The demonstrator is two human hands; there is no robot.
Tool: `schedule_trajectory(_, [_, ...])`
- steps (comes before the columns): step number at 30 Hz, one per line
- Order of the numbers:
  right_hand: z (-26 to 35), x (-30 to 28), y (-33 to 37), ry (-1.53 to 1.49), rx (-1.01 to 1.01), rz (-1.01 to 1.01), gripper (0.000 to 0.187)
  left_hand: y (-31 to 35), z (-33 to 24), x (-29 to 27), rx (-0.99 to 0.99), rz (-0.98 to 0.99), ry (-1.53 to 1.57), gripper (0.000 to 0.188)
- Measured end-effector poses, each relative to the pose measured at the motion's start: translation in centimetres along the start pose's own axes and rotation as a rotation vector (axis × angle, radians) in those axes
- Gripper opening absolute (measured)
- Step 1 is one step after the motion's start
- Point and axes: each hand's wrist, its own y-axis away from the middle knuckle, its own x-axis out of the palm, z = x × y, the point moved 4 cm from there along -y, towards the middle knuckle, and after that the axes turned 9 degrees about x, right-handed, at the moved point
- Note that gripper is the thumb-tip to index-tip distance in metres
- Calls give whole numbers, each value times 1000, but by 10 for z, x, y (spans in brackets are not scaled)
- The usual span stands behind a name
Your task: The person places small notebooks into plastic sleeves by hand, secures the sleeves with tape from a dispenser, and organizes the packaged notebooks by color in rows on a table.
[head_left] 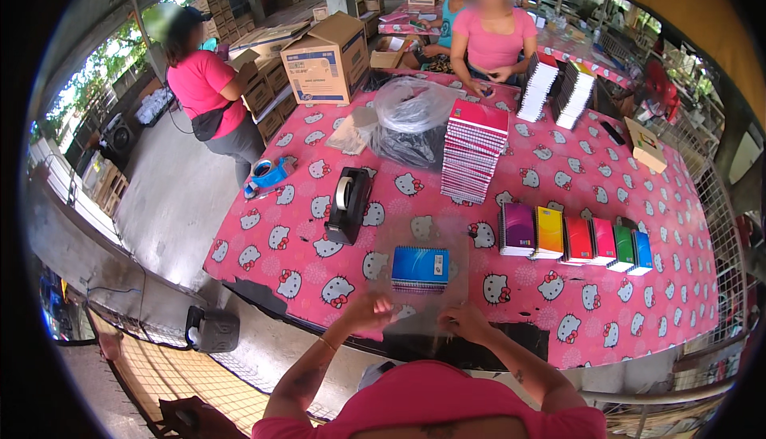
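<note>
Left hand (371, 311) and right hand (465, 322) are half-curled; I cannot tell if they grip clear plastic (457, 266). Spiral notebooks (419, 266) lie lower centre, likely for equal reach.

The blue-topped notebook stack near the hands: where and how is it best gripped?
Probably grip the blue-topped stack by its short left and right sides, left hand coming from the left, right hand from the right. It lies flat, long edges running left to right, with layers showing at the near side, so squeezing both ends should keep them together.
</note>
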Motion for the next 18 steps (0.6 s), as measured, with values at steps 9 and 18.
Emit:
schedule_trajectory(9, [-2, 7, -4, 114, 172, 14, 15, 10, -33, -1, 339, 162, -257, 18])
schedule_trajectory(18, [10, 10, -12, 271, 216, -96, 20, 5, -30, 6, 324, 66, -362, 23])
